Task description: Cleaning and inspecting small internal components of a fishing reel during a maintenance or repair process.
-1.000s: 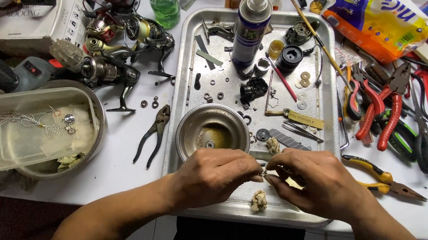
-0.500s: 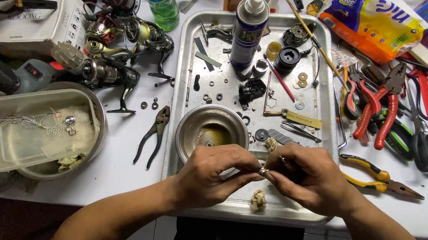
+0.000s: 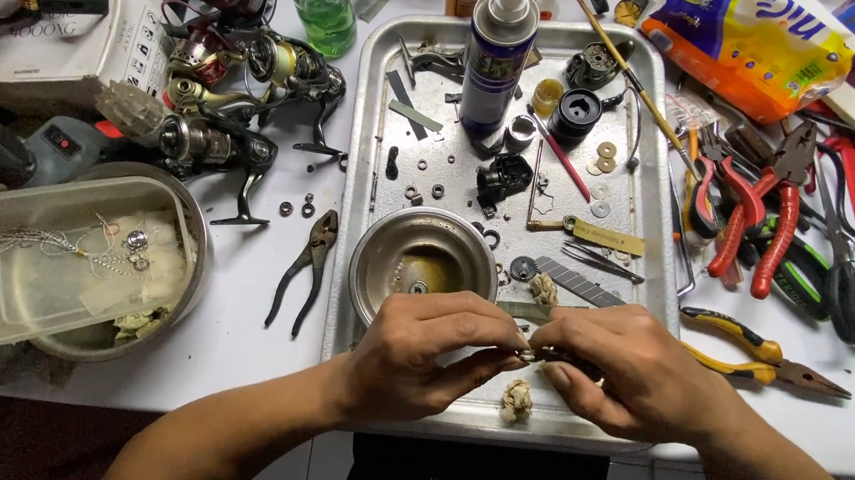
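While both hands meet over the near edge of the metal tray [image 3: 362,165], a small dark metal part [image 3: 538,356] sits pinched between them, held above the tray, likely so that anything dropped lands inside its rim. The left hand [image 3: 429,355] closes thumb and forefinger on the part's left end; the right hand [image 3: 629,369] curls round its other end, its grip pressed together on the piece, though most of the part is hidden under the fingers. Just beyond the knuckles, inside the tray, stands a steel bowl [image 3: 424,260] with a dab of yellowish grease, close enough for dipping. A spray can [image 3: 497,59] stands upright at the tray's far end among washers and small dark parts. A soiled wad [image 3: 516,401] lies on the tray's near edge, just below the part. Left of the tray on the desk lie dark pliers [image 3: 307,267] and several fishing reels [image 3: 226,106]; right of it, red-handled pliers [image 3: 761,208] and yellow-handled pliers [image 3: 756,351].
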